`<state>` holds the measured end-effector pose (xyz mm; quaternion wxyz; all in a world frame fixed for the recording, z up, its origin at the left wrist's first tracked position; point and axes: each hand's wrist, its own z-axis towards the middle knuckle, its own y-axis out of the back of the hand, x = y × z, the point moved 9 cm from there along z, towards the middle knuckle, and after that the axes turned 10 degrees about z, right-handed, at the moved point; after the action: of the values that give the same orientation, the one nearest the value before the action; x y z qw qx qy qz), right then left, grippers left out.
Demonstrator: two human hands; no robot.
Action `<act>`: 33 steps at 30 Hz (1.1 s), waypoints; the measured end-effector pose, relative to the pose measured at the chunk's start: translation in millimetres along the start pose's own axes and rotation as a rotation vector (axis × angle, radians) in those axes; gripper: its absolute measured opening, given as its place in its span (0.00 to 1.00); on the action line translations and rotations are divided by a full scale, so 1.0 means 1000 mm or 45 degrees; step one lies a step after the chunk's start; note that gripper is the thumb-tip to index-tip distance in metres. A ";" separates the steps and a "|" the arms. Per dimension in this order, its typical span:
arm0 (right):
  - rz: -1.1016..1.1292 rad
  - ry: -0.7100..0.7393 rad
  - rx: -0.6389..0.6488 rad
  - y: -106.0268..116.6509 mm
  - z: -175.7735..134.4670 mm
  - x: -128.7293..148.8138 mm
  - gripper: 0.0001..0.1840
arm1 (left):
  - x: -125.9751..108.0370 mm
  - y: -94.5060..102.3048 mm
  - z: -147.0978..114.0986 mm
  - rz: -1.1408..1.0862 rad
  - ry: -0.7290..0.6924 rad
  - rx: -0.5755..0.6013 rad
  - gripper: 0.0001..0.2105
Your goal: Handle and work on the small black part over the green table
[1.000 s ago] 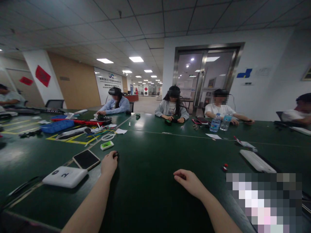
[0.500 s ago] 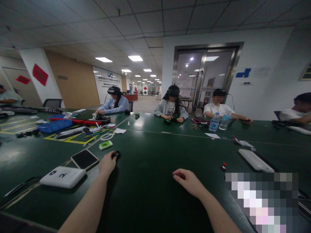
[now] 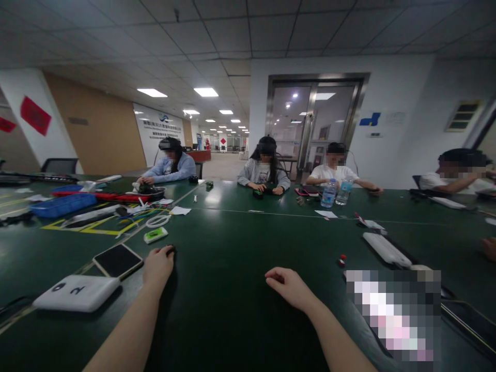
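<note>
On the green table at the left, my left hand (image 3: 158, 268) is closed with its fingertips around a small black object (image 3: 171, 250). The fingers cover most of that object, so its kind cannot be made out. A phone with a dark screen (image 3: 118, 260) lies just left of this hand, and a white power bank (image 3: 77, 293) marked with a 2 is nearer to me. Over on the right, my right hand (image 3: 290, 288) rests by the table with loosely curled fingers. A gap shows between thumb and forefinger, and nothing is held there.
A green and white packet (image 3: 155, 235) and a coiled white cable (image 3: 157, 221) lie beyond my left hand. A blue tray (image 3: 64, 205) is farther left. On the right are a small red-topped item (image 3: 341, 260), a white power bank (image 3: 386, 250) and water bottles (image 3: 328, 193). Several people sit opposite.
The view has turned slightly to the right, so the table things appear farther left. Less of the black object shows at my left fingertips. My right hand keeps about the same shape.
</note>
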<state>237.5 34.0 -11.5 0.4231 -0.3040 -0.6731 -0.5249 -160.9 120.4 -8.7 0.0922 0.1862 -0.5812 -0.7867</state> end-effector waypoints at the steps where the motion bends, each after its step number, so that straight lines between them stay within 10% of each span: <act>1: 0.000 0.000 -0.007 0.000 0.000 0.000 0.14 | 0.002 0.001 0.000 0.003 0.011 -0.006 0.19; 8: 0.015 0.029 -0.018 0.000 0.001 -0.002 0.13 | -0.037 0.000 -0.017 -0.035 -0.175 0.037 0.18; 16: 0.026 0.130 -0.118 0.005 0.003 0.005 0.12 | -0.200 0.006 -0.168 -0.616 -1.346 0.571 0.17; 33: -0.014 0.152 -0.108 0.004 -0.003 0.018 0.11 | -0.205 -0.004 -0.173 -0.718 -1.131 0.713 0.21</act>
<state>234.0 31.7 6.7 0.4464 -0.2858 -0.6255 -0.5725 95.7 43.1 -18.7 -0.4249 0.0036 -0.6777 -0.6001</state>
